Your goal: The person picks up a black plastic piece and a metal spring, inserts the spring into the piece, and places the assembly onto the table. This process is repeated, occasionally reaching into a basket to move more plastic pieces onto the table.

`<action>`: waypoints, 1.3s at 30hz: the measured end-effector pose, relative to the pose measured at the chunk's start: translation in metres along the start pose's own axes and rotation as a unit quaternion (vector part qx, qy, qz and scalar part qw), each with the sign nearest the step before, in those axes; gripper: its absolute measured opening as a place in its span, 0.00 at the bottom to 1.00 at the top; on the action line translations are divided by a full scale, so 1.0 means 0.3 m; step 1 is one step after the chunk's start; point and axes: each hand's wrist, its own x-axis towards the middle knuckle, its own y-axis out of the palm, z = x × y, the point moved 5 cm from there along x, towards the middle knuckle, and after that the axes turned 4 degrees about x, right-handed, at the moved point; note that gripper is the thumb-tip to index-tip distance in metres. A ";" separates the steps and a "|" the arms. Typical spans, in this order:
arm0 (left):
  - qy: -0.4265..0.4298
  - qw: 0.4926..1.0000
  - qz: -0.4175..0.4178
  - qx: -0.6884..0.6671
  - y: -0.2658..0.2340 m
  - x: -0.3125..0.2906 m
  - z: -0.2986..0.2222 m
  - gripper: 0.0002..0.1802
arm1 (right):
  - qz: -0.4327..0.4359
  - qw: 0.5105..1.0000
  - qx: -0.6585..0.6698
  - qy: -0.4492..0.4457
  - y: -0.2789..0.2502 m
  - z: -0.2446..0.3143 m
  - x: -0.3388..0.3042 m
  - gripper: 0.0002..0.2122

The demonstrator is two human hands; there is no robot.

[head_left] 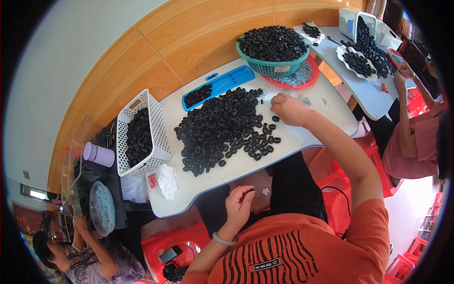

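My left hand [238, 208] is raised in front of my body, near the table's front edge. Its thumb and fingers are closed on a small black piece, of which only a dark bit shows at the fingertips. Over the white table [302, 135], my right hand [289, 109] reaches down with its fingers drawn together beside some small clear bits [304, 100]. What those fingers hold, if anything, is hidden. Left of it lies a large pile of black ring-shaped parts [217, 125], with loose ones scattered along its right side.
Behind the pile sits a blue tray [239, 75]. A green basket [273, 66] heaped with black parts stands on a red tray [314, 71]. To the left are a white basket [165, 146], a tissue [167, 181] and a purple cup [99, 155]. People work at both sides.
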 end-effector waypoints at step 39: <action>-0.033 0.960 0.070 -0.267 -0.079 0.012 -0.343 0.13 | -0.159 0.863 0.479 -0.003 -0.279 0.756 -0.201 0.03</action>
